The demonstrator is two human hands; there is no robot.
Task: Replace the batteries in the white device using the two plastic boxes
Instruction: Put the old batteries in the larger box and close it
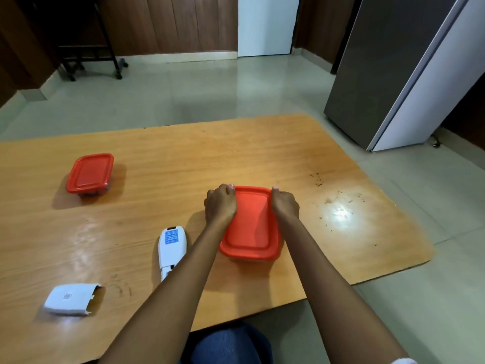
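Observation:
A plastic box with a red lid [251, 227] sits on the wooden table [183, 158] in front of me. My left hand [220, 206] grips its far left corner and my right hand [285, 206] grips its far right corner, thumbs on the lid's edge. The white device [172, 249] lies face down just left of my left forearm, its battery bay uncovered at the near end. Its white cover [70, 299] lies apart at the near left. A second red-lidded box [90, 173] stands closed at the far left.
Dark crumbs and a bright light glare [339, 214] mark the table's right side. A grey refrigerator [399, 74] stands on the floor at the right. A black wheeled stand [86, 48] is at the far left. My blue-clad knee [228, 342] shows below the table edge.

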